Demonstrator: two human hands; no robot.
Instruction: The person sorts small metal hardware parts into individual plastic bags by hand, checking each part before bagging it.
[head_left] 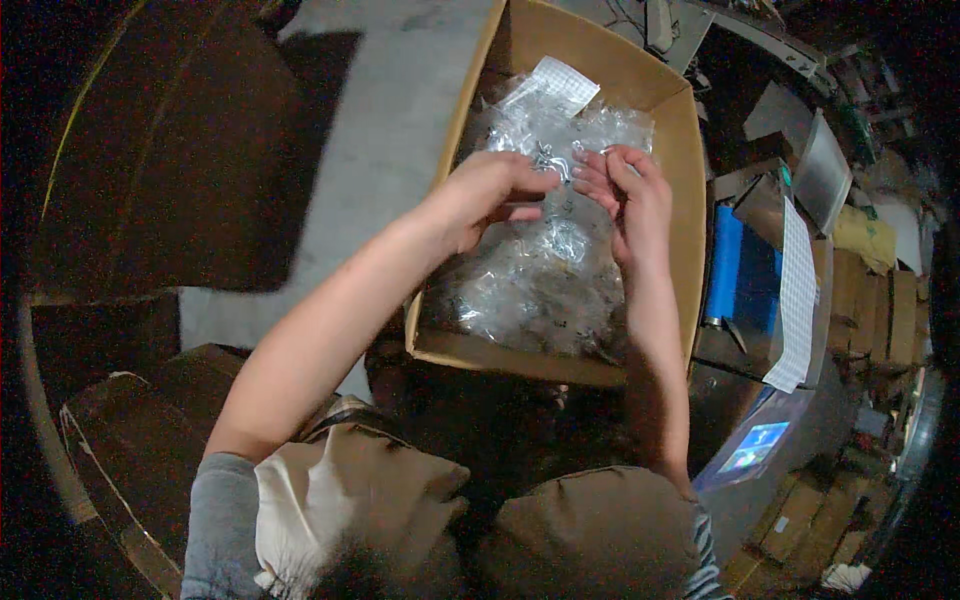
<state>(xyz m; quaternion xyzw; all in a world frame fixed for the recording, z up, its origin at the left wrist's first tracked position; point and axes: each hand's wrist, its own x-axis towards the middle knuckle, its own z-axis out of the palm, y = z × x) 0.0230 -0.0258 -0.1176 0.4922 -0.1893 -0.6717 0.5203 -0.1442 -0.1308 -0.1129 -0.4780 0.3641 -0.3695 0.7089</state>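
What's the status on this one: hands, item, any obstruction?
Left hand and right hand both pinching a small silvery metal part. Held above the open brown cardboard box of clear plastic bags. Nothing in the way.

Both forearms extend forward; left hand (487, 192) and right hand (632, 192) meet fingertip to fingertip, fingers curled in a pinch.
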